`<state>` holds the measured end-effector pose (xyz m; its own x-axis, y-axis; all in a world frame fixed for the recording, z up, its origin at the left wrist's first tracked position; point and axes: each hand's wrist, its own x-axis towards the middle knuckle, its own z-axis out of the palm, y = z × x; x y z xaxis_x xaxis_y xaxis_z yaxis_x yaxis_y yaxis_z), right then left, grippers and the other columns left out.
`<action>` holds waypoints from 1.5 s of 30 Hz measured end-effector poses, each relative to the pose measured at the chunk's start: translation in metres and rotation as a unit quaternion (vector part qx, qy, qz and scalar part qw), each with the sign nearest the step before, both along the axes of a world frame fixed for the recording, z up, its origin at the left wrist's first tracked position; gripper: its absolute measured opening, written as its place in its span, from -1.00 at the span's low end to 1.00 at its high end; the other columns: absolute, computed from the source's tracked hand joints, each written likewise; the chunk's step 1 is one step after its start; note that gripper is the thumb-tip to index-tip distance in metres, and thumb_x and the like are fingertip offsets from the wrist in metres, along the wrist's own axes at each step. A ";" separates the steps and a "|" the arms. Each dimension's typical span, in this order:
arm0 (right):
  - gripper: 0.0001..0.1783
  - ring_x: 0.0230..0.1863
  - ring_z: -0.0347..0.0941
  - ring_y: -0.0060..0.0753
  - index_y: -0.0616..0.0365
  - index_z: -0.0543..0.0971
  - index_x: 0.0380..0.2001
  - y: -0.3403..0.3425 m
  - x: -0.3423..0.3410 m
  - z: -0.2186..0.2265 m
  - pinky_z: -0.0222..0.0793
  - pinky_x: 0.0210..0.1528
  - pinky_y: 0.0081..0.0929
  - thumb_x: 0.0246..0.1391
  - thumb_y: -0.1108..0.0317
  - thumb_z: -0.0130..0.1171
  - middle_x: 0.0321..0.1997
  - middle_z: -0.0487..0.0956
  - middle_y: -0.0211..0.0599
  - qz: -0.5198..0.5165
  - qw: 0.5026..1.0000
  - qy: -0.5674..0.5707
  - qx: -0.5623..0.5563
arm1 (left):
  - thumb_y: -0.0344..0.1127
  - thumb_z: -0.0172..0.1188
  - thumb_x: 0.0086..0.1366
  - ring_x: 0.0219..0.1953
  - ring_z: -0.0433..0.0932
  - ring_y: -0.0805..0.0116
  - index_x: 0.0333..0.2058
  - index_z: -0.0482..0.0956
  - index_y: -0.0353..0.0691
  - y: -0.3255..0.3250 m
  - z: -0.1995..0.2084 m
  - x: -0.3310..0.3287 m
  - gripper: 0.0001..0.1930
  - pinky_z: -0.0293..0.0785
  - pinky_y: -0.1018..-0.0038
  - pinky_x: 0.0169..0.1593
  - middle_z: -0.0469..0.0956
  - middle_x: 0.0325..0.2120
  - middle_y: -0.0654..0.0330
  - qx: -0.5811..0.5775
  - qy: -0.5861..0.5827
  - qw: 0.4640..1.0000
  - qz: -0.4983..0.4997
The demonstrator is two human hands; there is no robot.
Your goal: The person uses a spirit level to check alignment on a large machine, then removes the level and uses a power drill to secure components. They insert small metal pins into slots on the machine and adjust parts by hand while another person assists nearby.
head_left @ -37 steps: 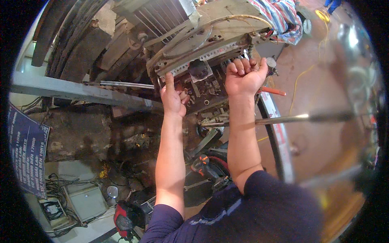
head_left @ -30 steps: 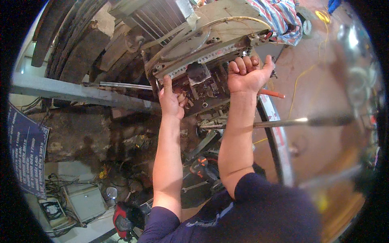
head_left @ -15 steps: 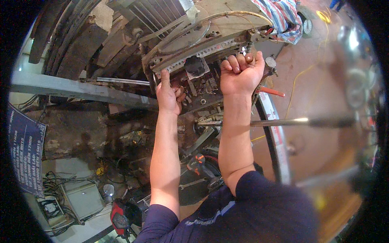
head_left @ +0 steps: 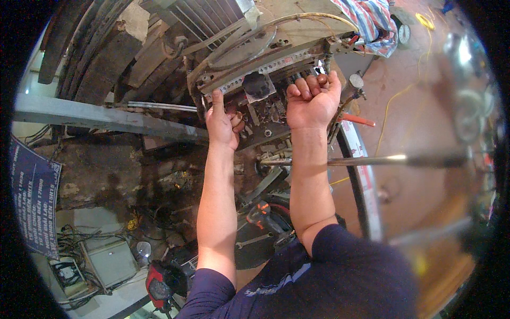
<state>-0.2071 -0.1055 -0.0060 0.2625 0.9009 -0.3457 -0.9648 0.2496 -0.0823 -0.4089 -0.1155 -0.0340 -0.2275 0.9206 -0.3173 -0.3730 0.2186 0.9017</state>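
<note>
"How was your left grip point(head_left: 222, 127) set?"

"You had its thumb stretched out, the tip at the left end of the long, flat, white measuring strip point(head_left: 276, 65), which lay along the straight, dull-grey metal bar point(head_left: 241, 72) of the machine. Your other fingers were curled in, and whether they held anything I could not tell."

"And your right grip point(head_left: 313, 109)?"

"You had it near the bar's right end, palm side toward you, fingers folded in and thumb raised, just below the small, dark, upright metal fitting point(head_left: 327, 59). Its fingers hid whatever they might have held, so I could not tell there either."

"What sat between your hands?"

"The rounded, black piece point(head_left: 255, 84) on a pale, square plate point(head_left: 262, 98), just beside the strip's lower edge."

"How far along were you?"

"Partway, I judged. The strip was already laid out along the bar, and steadying its left end looked like the step in hand. It had not been taken off, and nothing showed whether its marks had been read."

"Were your tools in use?"

"No: the dark cordless drill with orange accents point(head_left: 259, 213) and the slim, steel open-ended wrench point(head_left: 255, 242) lay lower down, between your forearms and well apart from both hands"
</note>
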 end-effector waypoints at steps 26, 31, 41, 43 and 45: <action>-0.56 -0.61 0.00 -0.55 -0.15 0.36 -0.41 0.006 -0.003 -0.009 0.04 -0.51 -0.42 0.52 -0.13 0.08 -0.61 0.09 -0.61 0.016 1.000 0.016 0.015 | 0.39 0.31 0.45 -0.69 0.23 0.60 -0.16 0.62 -0.10 -0.001 0.004 -0.004 -0.42 0.00 0.53 -0.66 0.37 -0.62 0.47 -0.010 0.002 1.000 -0.023; -0.57 -0.62 0.00 -0.55 -0.16 0.37 -0.41 0.007 -0.006 -0.007 0.06 -0.51 -0.41 0.53 -0.10 0.07 -0.61 0.08 -0.62 0.020 1.000 0.023 0.010 | 0.37 0.30 0.47 -0.70 0.14 0.61 -0.22 0.61 -0.08 0.001 0.003 -0.007 -0.44 -0.03 0.52 -0.66 0.31 -0.64 0.49 -0.005 -0.010 0.999 -0.047; -0.60 -0.61 0.00 -0.55 -0.16 0.39 -0.42 0.007 -0.010 -0.001 0.06 -0.50 -0.42 0.53 -0.04 0.09 -0.60 0.10 -0.61 0.017 1.000 0.014 0.004 | 0.33 0.33 0.47 -0.71 0.04 0.61 -0.32 0.53 -0.01 0.002 0.003 -0.014 -0.49 -0.08 0.50 -0.67 0.19 -0.66 0.53 -0.013 -0.011 0.998 -0.060; -0.60 -0.60 0.01 -0.55 -0.16 0.38 -0.42 0.007 -0.011 -0.001 0.07 -0.50 -0.42 0.53 -0.03 0.09 -0.60 0.10 -0.61 0.018 1.000 0.011 0.007 | 0.33 0.33 0.47 -0.71 0.04 0.61 -0.32 0.54 0.00 0.002 0.003 -0.014 -0.50 -0.08 0.50 -0.67 0.18 -0.66 0.54 -0.018 -0.008 0.998 -0.059; -0.60 -0.60 0.01 -0.55 -0.16 0.39 -0.42 0.007 -0.012 -0.002 0.06 -0.50 -0.42 0.53 -0.03 0.09 -0.60 0.10 -0.61 0.019 1.000 0.013 0.010 | 0.33 0.33 0.47 -0.71 0.04 0.61 -0.29 0.56 0.00 0.001 0.004 -0.014 -0.50 -0.08 0.50 -0.67 0.19 -0.66 0.54 -0.010 -0.013 0.997 -0.071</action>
